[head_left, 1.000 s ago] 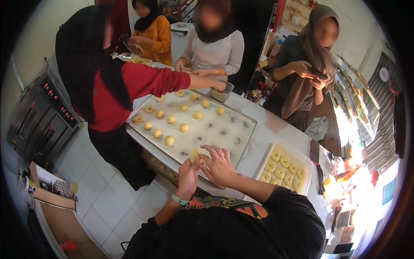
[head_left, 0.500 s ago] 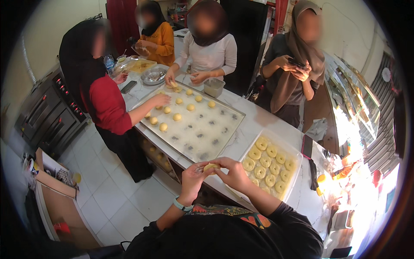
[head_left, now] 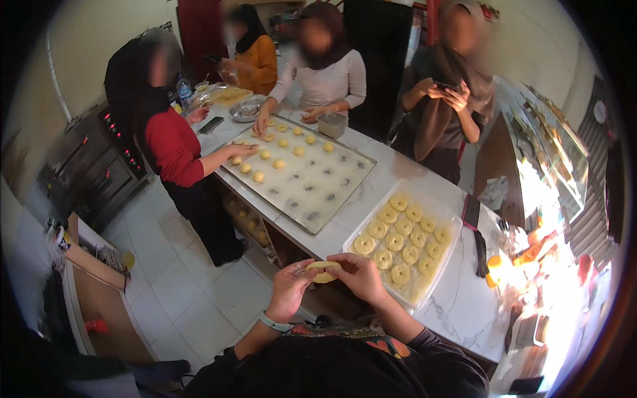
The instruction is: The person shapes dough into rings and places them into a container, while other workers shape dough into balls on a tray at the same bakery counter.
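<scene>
Just past the table's near edge, my left hand (head_left: 290,288) and my right hand (head_left: 360,278) pinch a pale yellow dough ring (head_left: 325,273) from either side. Its hole shows between my fingers, and the ring is tilted. My fingertips cover its two ends. To the right of my hands lies a pale, shallow tray (head_left: 415,292) with rows of dough rings (head_left: 399,274). Farther off, a large metal tray (head_left: 277,189) carries several round dough balls (head_left: 279,164), mostly toward its far and left sides, and dark smudges on its bare part.
A person in red (head_left: 174,149) and a person in white (head_left: 332,83) reach over the metal tray. One in orange (head_left: 262,63) stands behind; another at the right holds a phone (head_left: 446,87). A metal bowl (head_left: 245,110) and a square container (head_left: 332,125) stand on the table (head_left: 398,162).
The view has shifted, and my hands appear slightly lower. The dough in my fingers now shows its open hole. At the metal tray, the others' hands remain over the dough.
</scene>
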A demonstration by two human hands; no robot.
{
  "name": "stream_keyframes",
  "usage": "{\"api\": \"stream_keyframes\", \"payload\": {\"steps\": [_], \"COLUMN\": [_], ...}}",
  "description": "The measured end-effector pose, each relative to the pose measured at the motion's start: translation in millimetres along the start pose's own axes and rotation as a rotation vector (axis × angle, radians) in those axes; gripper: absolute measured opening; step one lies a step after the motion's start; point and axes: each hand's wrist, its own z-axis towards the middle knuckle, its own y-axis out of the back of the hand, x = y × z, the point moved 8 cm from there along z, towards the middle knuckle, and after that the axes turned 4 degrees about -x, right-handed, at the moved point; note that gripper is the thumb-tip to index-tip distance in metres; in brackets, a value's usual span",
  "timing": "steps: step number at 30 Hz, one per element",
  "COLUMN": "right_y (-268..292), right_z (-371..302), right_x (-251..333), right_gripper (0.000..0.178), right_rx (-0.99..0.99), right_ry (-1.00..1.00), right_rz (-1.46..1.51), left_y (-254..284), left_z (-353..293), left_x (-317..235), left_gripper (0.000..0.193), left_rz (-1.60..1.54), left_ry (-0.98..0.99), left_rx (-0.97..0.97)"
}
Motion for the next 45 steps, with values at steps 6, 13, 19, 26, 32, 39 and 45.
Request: {"api": "stream_keyframes", "payload": {"steps": [6, 13, 19, 26, 32, 39, 45], "right_y": [-30.7, -95.1, -115.6, -117.3, -84.0, 42.3, 139.3], "right_z": [-42.2, -97.5, -148.3, -177.9, -192.5, -224.6, -246.3], "right_x": [27.8, 29.4, 2.7, 16.7, 13.7, 3.1, 3.2], "right_gripper": [0.025, 0.025, 0.023, 0.026, 0.028, 0.025, 0.029], "right_rx": [0.011, 0.082, 0.147, 0.244, 0.227, 0.097, 0.028], "right_ry": [0.221, 0.239, -0.021, 0.037, 0.069, -0.034, -0.22], "right_rz": [-0.198, -0.145, -0.135, -0.146, -0.037, -0.123, -0.095], "left_y": [15.7, 65.0, 93.0, 85.9, 52.4, -42.1, -105.2], "left_z": [-37.9, -113.4, -176.6, -208.8, -208.5, -192.2, -185.2], "left_x": [-2.3, -6.3, 6.3, 5.5, 40.3, 127.2, 184.2], "left_gripper": [0.029, 0.03, 0.029, 0.029, 0.03, 0.029, 0.03], "left_rz": [0.045, 0.102, 0.062, 0.068, 0.15, 0.108, 0.069], "left_ry": [0.037, 0.104, 0.119, 0.055, 0.082, 0.165, 0.184], "left_rx": [0.032, 0.021, -0.033, -0.092, -0.044, 0.009, 0.019]}}
